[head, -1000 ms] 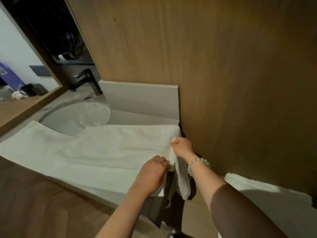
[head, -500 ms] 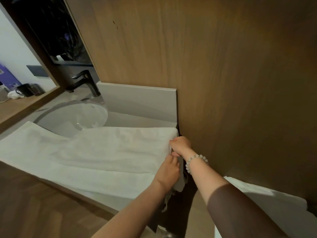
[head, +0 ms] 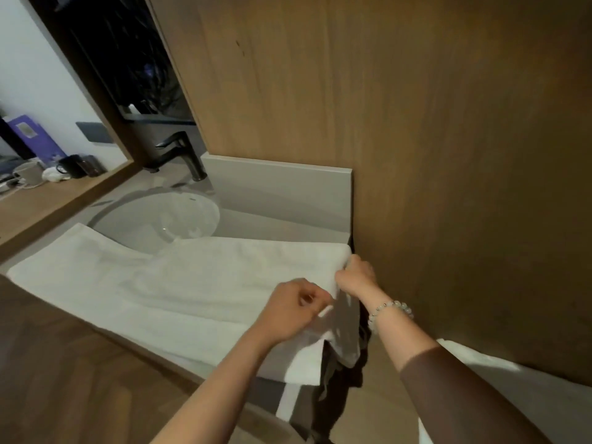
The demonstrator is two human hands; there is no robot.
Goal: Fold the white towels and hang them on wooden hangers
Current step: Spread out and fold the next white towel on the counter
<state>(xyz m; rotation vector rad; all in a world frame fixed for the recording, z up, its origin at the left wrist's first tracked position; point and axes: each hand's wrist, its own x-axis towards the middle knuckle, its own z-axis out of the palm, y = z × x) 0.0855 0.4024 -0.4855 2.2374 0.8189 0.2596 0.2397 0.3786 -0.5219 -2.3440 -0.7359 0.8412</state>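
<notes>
A long white towel [head: 179, 283] lies spread along the front of the grey vanity counter [head: 282, 232], partly folded lengthwise. Its right end hangs over the counter's corner. My right hand [head: 357, 277], with a bead bracelet on the wrist, grips the towel's far right corner. My left hand [head: 293, 307] pinches the towel's edge a little nearer to me, fingers curled. No wooden hanger is in view.
A round white sink [head: 160, 219] with a black faucet [head: 184, 155] sits behind the towel. A wooden wall panel [head: 416, 155] rises at the right. Another white cloth [head: 512, 395] lies at the lower right. Mugs [head: 70, 166] stand on a wooden shelf at the left.
My left hand has drawn back to the left from beside my right hand, still holding the towel's edge. My right hand stays at the corner.
</notes>
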